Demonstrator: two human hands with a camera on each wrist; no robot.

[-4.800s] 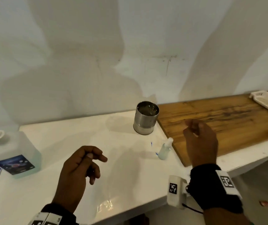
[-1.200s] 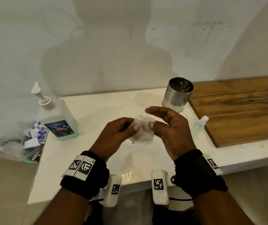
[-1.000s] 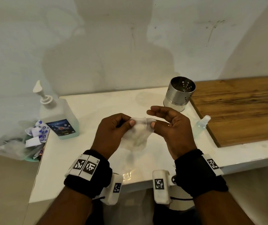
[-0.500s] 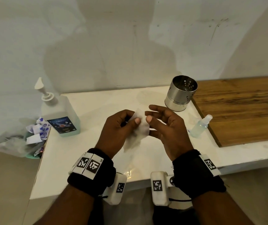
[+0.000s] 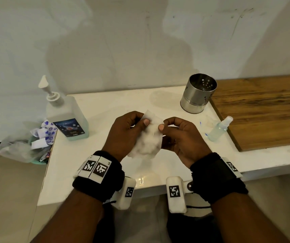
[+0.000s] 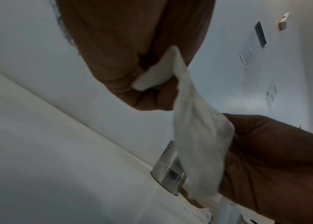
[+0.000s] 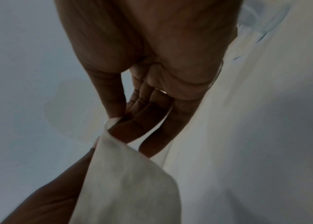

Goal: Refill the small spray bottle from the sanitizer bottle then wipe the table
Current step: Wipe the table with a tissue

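Note:
A white tissue [image 5: 148,137] hangs between both hands above the white table [image 5: 95,163]. My left hand [image 5: 128,130] pinches its upper left edge between thumb and fingers, and the left wrist view shows a corner of the tissue [image 6: 159,75] caught in that pinch. My right hand [image 5: 177,135] pinches the right edge with thumb and forefinger; the tissue [image 7: 124,181] drapes below the fingertips in the right wrist view. The small spray bottle [image 5: 219,128] stands capped by the wooden board's edge. The large sanitizer pump bottle [image 5: 67,116] stands at the table's left end.
A perforated steel cup [image 5: 197,93] stands at the back, left of a wooden board [image 5: 263,111] lying on the table's right part. A plastic bag of wrappers [image 5: 28,142] sits in a bin off the table's left edge. The wall runs close behind.
Both hands, empty 4.8 s ago, now hold a tissue. Over the last second they have been spreading it out, and it now hangs lower and wider between them.

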